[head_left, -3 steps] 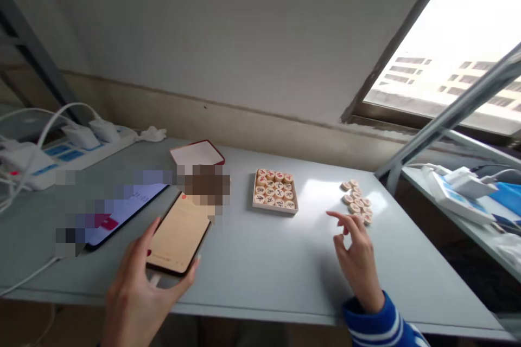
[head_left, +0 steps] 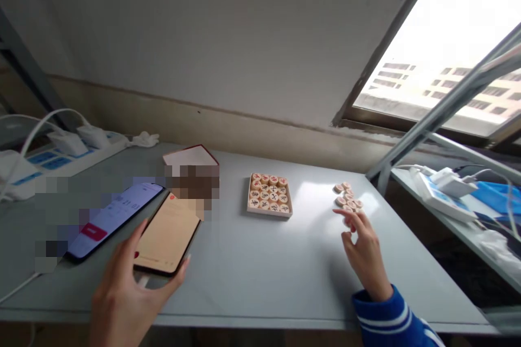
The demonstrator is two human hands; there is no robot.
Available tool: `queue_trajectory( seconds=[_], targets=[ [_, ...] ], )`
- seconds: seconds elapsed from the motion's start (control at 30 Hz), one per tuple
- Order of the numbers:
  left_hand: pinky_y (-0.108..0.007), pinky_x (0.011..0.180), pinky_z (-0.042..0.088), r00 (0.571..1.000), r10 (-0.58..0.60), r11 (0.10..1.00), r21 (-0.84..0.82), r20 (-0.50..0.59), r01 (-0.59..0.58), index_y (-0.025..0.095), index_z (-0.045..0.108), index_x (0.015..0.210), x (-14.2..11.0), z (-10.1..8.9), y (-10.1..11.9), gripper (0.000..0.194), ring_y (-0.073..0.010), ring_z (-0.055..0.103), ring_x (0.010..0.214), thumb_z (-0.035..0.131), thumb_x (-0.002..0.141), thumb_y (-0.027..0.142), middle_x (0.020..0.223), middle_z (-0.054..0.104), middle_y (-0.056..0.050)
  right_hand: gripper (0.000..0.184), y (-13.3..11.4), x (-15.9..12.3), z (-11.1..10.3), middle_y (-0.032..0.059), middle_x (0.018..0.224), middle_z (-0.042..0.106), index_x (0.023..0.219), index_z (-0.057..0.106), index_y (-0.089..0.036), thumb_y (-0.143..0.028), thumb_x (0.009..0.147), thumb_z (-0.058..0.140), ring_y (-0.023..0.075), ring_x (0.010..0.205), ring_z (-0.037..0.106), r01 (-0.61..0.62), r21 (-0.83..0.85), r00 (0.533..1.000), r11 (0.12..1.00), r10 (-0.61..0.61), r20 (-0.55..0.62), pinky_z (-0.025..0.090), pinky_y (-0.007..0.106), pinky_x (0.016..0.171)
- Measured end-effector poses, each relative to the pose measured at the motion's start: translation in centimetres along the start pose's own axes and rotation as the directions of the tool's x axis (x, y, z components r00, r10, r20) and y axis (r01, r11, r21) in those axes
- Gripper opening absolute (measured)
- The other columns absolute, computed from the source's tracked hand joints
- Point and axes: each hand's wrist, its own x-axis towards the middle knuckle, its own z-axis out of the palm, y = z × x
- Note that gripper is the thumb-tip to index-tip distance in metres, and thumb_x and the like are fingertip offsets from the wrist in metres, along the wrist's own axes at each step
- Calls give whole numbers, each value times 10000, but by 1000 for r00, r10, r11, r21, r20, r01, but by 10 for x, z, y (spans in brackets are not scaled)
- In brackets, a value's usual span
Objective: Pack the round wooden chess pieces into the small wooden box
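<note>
Blurry squares hide the top of the flat phone my left hand grips by its sides. My right hand, half open, hides some round wooden pieces; I can't tell if they touch. More fill the square box.

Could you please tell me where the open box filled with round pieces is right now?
In the head view, the box sits mid-desk, between the phone in the left hand and the loose pieces.

Left hand gripping phone, boxed round pieces, right hand near loose pieces, grey table
</note>
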Motion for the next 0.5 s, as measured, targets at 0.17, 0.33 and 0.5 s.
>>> queue_trajectory(
  seconds=[0.17, 0.33, 0.5],
  targets=[
    [-385, 774, 489, 1000, -6, 1000, -24, -21, 5, 141, 353, 1276, -1, 5, 4, 698, -260, 565, 895, 589, 696, 448, 1070, 551, -135, 415, -8, 19, 5, 21, 760, 429, 996, 528, -190, -107, 640, 331, 160, 623, 414, 82, 42, 997, 996, -82, -18, 379, 303, 616],
    [-352, 782, 476, 999, 42, 999, -4, -3, -42, 141, 334, 1276, 0, 8, 5, 692, -250, 560, 936, 592, 699, 423, 1107, 546, -130, 305, -51, 36, 43, 18, 775, 444, 1063, 497, -184, -171, 784, 375, 168, 694, 444, 197, 82, 978, 977, -201, 50, 347, 288, 638],
    [-382, 732, 471, 998, 60, 998, -18, -17, -61, 177, 381, 1261, 3, 7, -7, 700, -269, 584, 840, 634, 661, 435, 1056, 581, -101, 273, -64, 39, 56, 28, 868, 507, 1056, 506, -188, -119, 841, 353, 163, 807, 474, 295, -16, 951, 955, -292, 100, 300, 294, 716]
  ],
)
